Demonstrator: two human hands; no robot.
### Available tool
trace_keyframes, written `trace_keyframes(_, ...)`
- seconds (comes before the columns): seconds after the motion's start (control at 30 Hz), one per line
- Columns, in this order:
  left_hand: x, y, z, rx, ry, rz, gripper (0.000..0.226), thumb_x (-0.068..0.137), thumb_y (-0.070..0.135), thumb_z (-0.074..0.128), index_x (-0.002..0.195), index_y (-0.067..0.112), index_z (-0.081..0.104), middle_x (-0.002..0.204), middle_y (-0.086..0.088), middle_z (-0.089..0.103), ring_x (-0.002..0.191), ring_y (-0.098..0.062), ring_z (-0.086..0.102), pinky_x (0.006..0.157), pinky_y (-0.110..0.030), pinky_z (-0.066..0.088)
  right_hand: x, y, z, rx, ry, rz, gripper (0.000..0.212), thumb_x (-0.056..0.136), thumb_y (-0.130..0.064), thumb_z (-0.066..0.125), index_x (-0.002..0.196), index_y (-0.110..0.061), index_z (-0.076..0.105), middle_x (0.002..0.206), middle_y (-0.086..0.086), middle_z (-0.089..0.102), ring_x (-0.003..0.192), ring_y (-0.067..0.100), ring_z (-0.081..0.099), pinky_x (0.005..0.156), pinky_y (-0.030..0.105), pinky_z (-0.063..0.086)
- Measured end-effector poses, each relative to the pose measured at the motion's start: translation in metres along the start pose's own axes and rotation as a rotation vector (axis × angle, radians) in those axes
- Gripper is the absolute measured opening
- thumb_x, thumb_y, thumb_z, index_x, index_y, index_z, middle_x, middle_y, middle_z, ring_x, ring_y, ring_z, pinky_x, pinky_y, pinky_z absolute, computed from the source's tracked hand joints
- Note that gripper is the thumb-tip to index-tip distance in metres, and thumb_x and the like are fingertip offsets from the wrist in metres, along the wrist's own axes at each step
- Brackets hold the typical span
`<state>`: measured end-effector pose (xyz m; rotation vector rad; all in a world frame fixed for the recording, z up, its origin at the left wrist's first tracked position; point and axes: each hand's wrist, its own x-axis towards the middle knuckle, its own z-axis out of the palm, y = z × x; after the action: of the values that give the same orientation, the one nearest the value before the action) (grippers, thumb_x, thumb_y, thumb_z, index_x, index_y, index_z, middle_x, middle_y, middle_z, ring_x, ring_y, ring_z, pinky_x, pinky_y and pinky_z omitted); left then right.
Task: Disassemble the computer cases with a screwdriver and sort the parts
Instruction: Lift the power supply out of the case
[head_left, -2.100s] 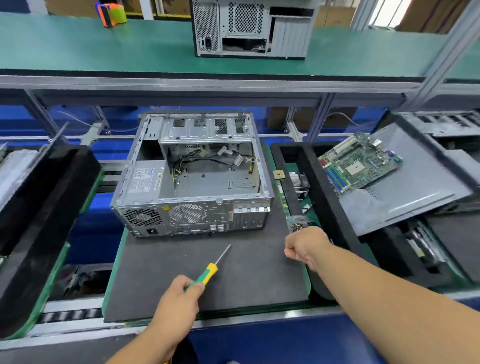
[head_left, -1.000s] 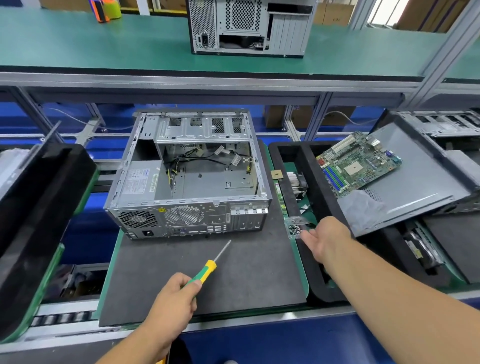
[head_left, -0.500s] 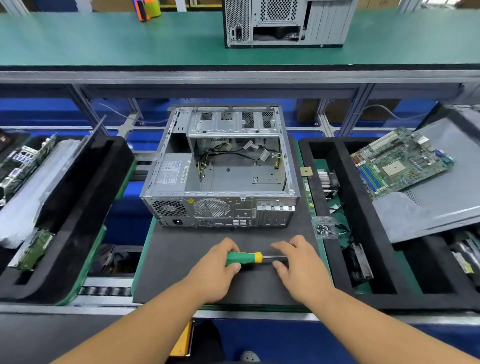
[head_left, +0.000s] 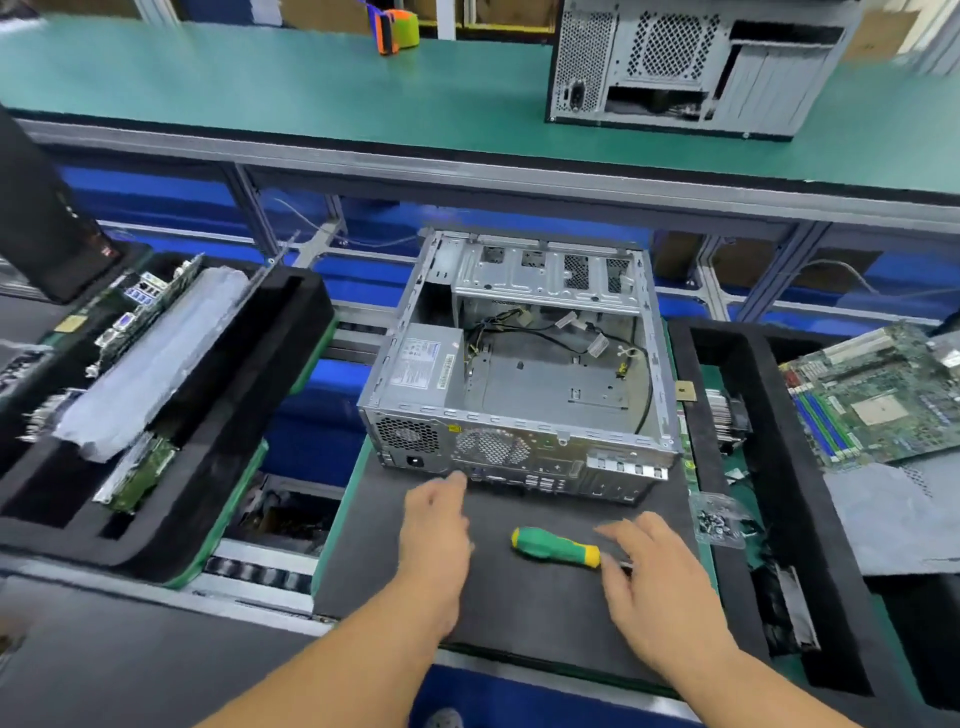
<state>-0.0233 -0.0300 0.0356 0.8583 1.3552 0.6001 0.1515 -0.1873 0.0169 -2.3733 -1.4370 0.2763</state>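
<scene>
Released since earlier, screwdriver (head_left: 558, 548) lies flat on grey mat (head_left: 519, 613), handle left, shaft right; left hand (head_left: 436, 525) and right hand (head_left: 654, 577) spread, empty. Open case (head_left: 514, 374) beyond; green bench (head_left: 260, 88) far.

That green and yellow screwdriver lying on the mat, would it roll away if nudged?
Probably a little: the screwdriver has a rounded handle and lies loose on the flat dark mat. The mat looks soft, likely damping any roll. It seems stiff and light.
</scene>
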Motion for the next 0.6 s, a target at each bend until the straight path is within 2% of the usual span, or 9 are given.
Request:
trace_keyframes(0.1,0.006,0.053,-0.017,-0.452,0.044,-0.166,0.064,0.090,0.065,0.067,0.140,0.028,0.052,0.131,-0.006,0.059,0.121,-0.026,0.059,0.104,-0.045,0.050,0.033,-0.057,-0.030,0.287,0.120,-0.146,0.025,0.091,-0.033,0.059,0.114,-0.038,0.067,0.101,-0.024,0.051,0.093,0.004,0.058,0.079,0.021,0.048)
trace_keyframes(0.17,0.009,0.086,-0.022,-0.517,0.015,-0.224,0.082,0.086,0.068,0.070,0.150,0.023,0.046,0.152,-0.010,0.050,0.131,-0.026,0.054,0.111,-0.043,0.045,0.073,-0.094,-0.047,0.444,0.173,-0.184,0.025,0.089,-0.034,0.058,0.112,-0.041,0.065,0.102,-0.024,0.052,0.095,0.004,0.059,0.080,0.018,0.048)
trace_keyframes(0.23,0.015,0.111,-0.020,-0.504,0.020,-0.240,0.076,0.085,0.063,0.074,0.143,0.020,0.052,0.131,-0.008,0.067,0.105,-0.025,0.067,0.088,-0.036,0.057,0.122,-0.127,-0.056,0.503,0.155,-0.172,0.033,0.088,-0.036,0.059,0.121,-0.040,0.063,0.112,-0.021,0.052,0.104,0.004,0.057,0.089,0.025,0.051)
trace_keyframes(0.27,0.016,0.121,-0.018,-0.508,0.022,-0.250,0.072,0.086,0.060,0.076,0.140,0.018,0.054,0.111,-0.007,0.074,0.084,-0.026,0.070,0.070,-0.033,0.060,0.146,-0.140,-0.056,0.491,0.100,-0.147,0.039,0.089,-0.038,0.061,0.129,-0.037,0.060,0.121,-0.013,0.052,0.108,0.009,0.058,0.094,0.035,0.053)
trace_keyframes(0.3,0.018,0.128,-0.016,-0.498,0.024,-0.266,0.071,0.087,0.057,0.077,0.141,0.017,0.053,0.108,-0.006,0.075,0.077,-0.028,0.070,0.061,-0.035,0.059,0.168,-0.152,-0.055,0.458,0.027,-0.115,0.047,0.092,-0.041,0.063,0.137,-0.035,0.054,0.131,-0.005,0.050,0.112,0.017,0.059,0.095,0.042,0.053)
trace_keyframes(0.37,0.024,0.136,-0.011,-0.451,0.046,-0.332,0.072,0.086,0.052,0.079,0.145,0.024,0.049,0.132,-0.003,0.065,0.102,-0.031,0.066,0.080,-0.044,0.058,0.204,-0.171,-0.046,0.421,-0.110,-0.047,0.063,0.094,-0.049,0.065,0.150,-0.034,0.040,0.149,0.005,0.040,0.121,0.027,0.056,0.099,0.039,0.049)
trace_keyframes(0.4,0.029,0.136,-0.009,-0.443,0.064,-0.356,0.063,0.086,0.047,0.081,0.138,0.025,0.053,0.129,-0.001,0.064,0.106,-0.031,0.064,0.085,-0.044,0.057,0.216,-0.178,-0.038,0.440,-0.162,-0.016,0.072,0.093,-0.051,0.066,0.156,-0.034,0.033,0.156,0.005,0.034,0.130,0.028,0.051,0.103,0.036,0.043)
trace_keyframes(0.47,0.037,0.130,-0.007,-0.458,0.083,-0.357,0.041,0.085,0.030,0.081,0.117,0.019,0.059,0.108,-0.003,0.069,0.091,-0.027,0.065,0.077,-0.038,0.056,0.230,-0.187,-0.022,0.495,-0.242,0.027,0.088,0.092,-0.054,0.068,0.162,-0.032,0.020,0.166,0.005,0.023,0.145,0.029,0.038,0.113,0.038,0.034)
trace_keyframes(0.6,0.049,0.115,-0.005,-0.505,0.123,-0.282,0.049,0.084,0.024,0.084,0.126,0.013,0.063,0.116,-0.004,0.068,0.090,-0.018,0.061,0.088,-0.032,0.045,0.232,-0.188,0.009,0.560,-0.349,0.059,0.098,0.091,-0.048,0.073,0.164,-0.036,0.008,0.169,0.004,0.018,0.151,0.028,0.028,0.120,0.042,0.029)
